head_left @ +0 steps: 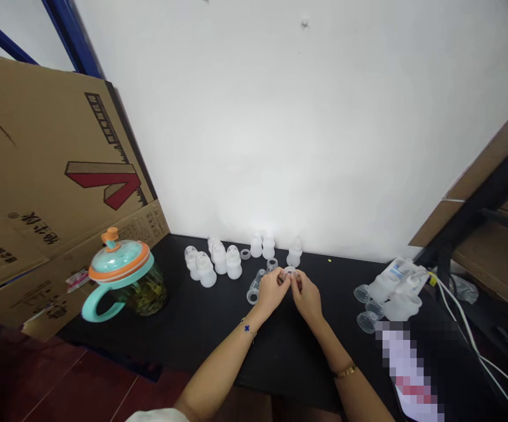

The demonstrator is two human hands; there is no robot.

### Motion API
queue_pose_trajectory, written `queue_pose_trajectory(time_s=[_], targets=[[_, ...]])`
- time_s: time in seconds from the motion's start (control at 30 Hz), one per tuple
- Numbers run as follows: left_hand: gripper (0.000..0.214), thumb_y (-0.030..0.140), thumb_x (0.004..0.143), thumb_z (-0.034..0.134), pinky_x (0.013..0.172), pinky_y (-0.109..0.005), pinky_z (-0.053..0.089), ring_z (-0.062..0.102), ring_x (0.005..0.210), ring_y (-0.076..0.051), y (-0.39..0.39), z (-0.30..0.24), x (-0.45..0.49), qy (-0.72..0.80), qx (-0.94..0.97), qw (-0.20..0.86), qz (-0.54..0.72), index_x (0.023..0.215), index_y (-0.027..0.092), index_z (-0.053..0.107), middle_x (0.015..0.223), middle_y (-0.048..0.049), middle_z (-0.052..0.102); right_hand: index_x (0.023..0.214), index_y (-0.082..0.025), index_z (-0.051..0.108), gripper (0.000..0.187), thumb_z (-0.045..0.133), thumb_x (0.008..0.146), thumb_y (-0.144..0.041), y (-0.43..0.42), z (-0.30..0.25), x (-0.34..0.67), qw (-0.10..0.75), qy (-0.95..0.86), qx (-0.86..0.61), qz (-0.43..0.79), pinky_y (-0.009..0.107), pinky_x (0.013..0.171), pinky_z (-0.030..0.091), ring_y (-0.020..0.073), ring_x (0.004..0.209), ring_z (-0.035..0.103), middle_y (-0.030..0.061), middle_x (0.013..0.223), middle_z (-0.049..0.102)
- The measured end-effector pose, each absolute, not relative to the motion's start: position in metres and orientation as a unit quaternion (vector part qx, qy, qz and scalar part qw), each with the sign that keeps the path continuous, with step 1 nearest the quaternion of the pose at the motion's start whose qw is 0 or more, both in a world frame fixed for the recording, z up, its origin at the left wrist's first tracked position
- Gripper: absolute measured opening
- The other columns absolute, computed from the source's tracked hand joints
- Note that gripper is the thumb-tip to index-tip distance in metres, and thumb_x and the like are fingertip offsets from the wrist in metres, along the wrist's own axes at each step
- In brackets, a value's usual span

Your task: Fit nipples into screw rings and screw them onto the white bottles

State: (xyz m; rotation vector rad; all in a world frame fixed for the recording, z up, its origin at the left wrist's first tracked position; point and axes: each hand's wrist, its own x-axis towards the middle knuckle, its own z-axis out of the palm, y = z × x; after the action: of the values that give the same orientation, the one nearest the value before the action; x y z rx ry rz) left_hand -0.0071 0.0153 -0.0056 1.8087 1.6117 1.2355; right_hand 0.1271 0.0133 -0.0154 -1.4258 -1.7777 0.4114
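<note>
Over the black table (218,334), my left hand (270,291) and my right hand (307,296) meet with fingers pinched on a small translucent ring-shaped bottle part (289,272) held between them. A clear bottle (254,288) lies on its side just left of my left hand. Several small white baby bottles (218,261) stand in a group behind, and one more bottle (295,252) stands right behind my hands.
A teal and orange lidded jug (124,281) stands at the left beside a big cardboard box (38,193). A pile of clear bottles (388,293) lies at the right, near white cables (469,334) and a shelf frame (477,205).
</note>
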Motion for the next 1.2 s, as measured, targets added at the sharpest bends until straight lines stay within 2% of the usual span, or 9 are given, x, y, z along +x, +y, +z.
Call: queue_pose_trajectory(time_s=[0.37, 0.63, 0.87, 1.2], targets=[[0.018, 0.034, 0.087, 0.056, 0.059, -0.024, 0.038, 0.057, 0.059, -0.014, 0.0166, -0.0093, -0.0068, 0.586, 0.645, 0.21, 0.442, 0.074, 0.021, 0.06, 0.065, 0.0027, 0.062, 0.117, -0.02, 0.062, 0.037, 0.039, 0.098, -0.042, 0.014, -0.0167, 0.127, 0.385, -0.708, -0.572, 0.149, 0.029, 0.065, 0.046, 0.0234, 0.079, 0.071, 0.0072, 0.091, 0.075], [0.02, 0.034, 0.087, 0.056, 0.06, -0.024, 0.037, 0.056, 0.06, -0.014, 0.016, -0.0086, -0.0064, 0.592, 0.647, 0.207, 0.433, 0.073, 0.021, 0.06, 0.065, 0.0024, 0.062, 0.112, -0.021, 0.064, 0.035, 0.039, 0.098, -0.042, 0.0131, -0.0166, 0.1265, 0.382, -0.712, -0.574, 0.135, 0.027, 0.062, 0.044, 0.0216, 0.075, 0.071, 0.0057, 0.086, 0.074], [0.02, 0.032, 0.086, 0.057, 0.059, -0.024, 0.034, 0.052, 0.057, -0.013, 0.0153, -0.0076, -0.006, 0.589, 0.648, 0.205, 0.438, 0.07, 0.021, 0.056, 0.06, 0.0042, 0.055, 0.112, -0.02, 0.064, 0.037, 0.038, 0.098, -0.042, 0.0126, -0.015, 0.1264, 0.378, -0.714, -0.576, 0.125, 0.026, 0.059, 0.042, 0.0213, 0.07, 0.069, 0.0058, 0.083, 0.074], [0.022, 0.034, 0.087, 0.056, 0.057, -0.024, 0.031, 0.049, 0.054, -0.012, 0.0146, -0.009, -0.0058, 0.586, 0.648, 0.202, 0.442, 0.069, 0.021, 0.054, 0.058, 0.0047, 0.054, 0.11, -0.022, 0.064, 0.034, 0.039, 0.099, -0.042, 0.0124, -0.0162, 0.1276, 0.368, -0.716, -0.58, 0.123, 0.026, 0.059, 0.04, 0.0206, 0.069, 0.067, 0.004, 0.08, 0.072]])
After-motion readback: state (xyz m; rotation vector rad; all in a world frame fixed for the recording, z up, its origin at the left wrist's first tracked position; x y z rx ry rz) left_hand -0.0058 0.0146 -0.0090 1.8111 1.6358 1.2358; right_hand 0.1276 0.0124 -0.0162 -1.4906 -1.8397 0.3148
